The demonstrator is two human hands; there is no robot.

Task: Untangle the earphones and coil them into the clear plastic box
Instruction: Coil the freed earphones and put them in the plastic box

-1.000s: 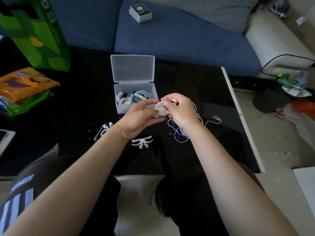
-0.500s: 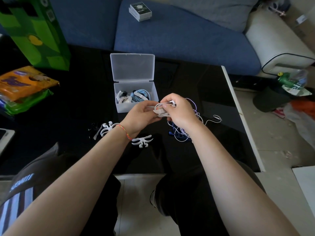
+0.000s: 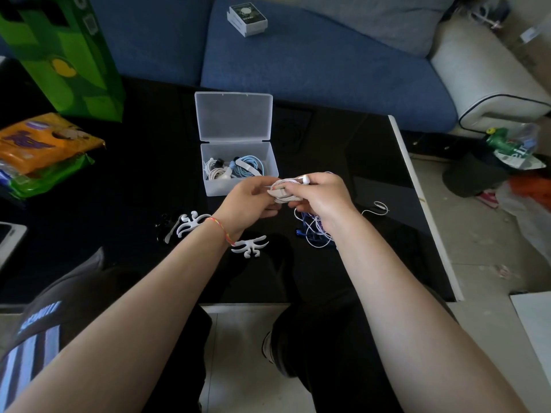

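Head-camera view down over two bare forearms toward a black glossy table (image 3: 149,180) filling the middle of the frame, with a blue sofa (image 3: 313,61) across the top and pale floor at the right. Upper left: a tall green bag (image 3: 68,55); below it, an orange snack packet (image 3: 44,141). On the sofa at top centre, a small boxed item (image 3: 247,19), well away from the work. Just above frame centre, the clear plastic box (image 3: 235,186), lid hinged back and standing open toward the sofa, probably so that finished coils can drop straight in; inside already, a white coil and a light blue coil (image 3: 249,166), side by side. Directly in front of the box, both hands raised together over the table. Left hand (image 3: 249,201), fingers curled, pinching one end of a small white earphone bundle (image 3: 284,190), apparently as the anchor for the winding. Right hand (image 3: 322,198), fingers curled over the other side of the bundle, an earbud tip poking out by the thumb, seemingly guiding cord onto the coil. Below the right wrist, a loose tangle of white and blue cords (image 3: 313,231) lying on the table, one white strand trailing right. Lower centre and left, two white branching cord winders (image 3: 250,247), unused, within easy reach. Judged stage: one set being wound, more tangle left.
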